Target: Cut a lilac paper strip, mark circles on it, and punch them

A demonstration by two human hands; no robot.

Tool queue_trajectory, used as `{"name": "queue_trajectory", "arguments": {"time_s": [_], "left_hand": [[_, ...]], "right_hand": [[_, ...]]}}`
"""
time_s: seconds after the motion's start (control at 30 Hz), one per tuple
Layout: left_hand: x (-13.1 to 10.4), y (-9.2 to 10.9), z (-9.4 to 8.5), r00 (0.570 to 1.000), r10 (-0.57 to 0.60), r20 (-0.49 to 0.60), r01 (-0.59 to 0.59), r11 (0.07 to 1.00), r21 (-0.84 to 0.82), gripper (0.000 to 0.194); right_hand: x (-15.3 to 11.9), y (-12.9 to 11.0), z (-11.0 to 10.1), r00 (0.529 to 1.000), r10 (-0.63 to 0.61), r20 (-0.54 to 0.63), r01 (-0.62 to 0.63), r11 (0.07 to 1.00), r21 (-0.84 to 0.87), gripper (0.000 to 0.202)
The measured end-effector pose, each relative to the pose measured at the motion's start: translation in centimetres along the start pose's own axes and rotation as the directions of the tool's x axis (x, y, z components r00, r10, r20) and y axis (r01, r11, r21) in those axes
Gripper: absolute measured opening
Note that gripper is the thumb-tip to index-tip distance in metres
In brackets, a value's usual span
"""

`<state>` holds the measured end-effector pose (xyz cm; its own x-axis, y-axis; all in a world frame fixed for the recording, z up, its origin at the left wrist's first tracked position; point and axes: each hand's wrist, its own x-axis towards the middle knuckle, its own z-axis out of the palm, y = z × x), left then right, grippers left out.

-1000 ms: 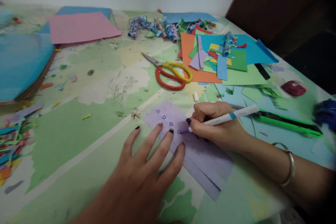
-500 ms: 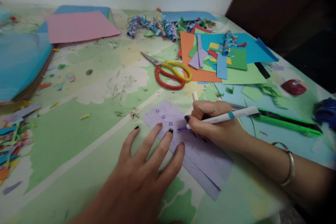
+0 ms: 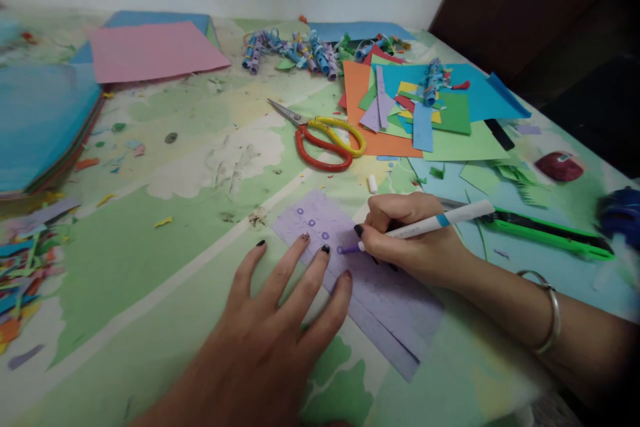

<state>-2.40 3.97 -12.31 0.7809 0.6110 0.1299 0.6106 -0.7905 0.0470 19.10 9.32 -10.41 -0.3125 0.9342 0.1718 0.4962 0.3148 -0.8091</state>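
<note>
On a green-patterned tabletop (image 3: 125, 240), a right hand (image 3: 425, 250) is gripping one white marker (image 3: 467, 212), a wide-spread left hand (image 3: 280, 327) touching lilac paper (image 3: 390, 317) bearing four circles (image 3: 311, 222).

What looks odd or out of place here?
The green cutter seems to have its blade out, close to the right hand. Loose paper scraps litter the left side, and dark smudges beyond the left hand look like stains.
</note>
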Motion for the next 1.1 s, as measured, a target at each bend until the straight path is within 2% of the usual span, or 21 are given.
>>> {"name": "queue_trajectory", "arguments": {"time_s": [0.63,0.87,1.1], "left_hand": [[0.01,0.13,0.0,1.0,-0.008,-0.007,0.008,1.0,-0.014,0.092],[-0.01,0.13,0.11,1.0,-0.01,-0.025,0.009,1.0,-0.017,0.092],[0.01,0.09,-0.1,1.0,-0.007,0.005,0.007,1.0,0.002,0.093]], "right_hand": [[0.09,-0.04,0.07,0.999,0.03,-0.027,-0.03,1.0,-0.003,0.027],[0.03,-0.11,0.03,1.0,0.02,0.004,-0.021,0.999,0.037,0.028],[0.09,-0.07,0.01,1.0,-0.001,0.009,0.001,1.0,0.016,0.03]]}}
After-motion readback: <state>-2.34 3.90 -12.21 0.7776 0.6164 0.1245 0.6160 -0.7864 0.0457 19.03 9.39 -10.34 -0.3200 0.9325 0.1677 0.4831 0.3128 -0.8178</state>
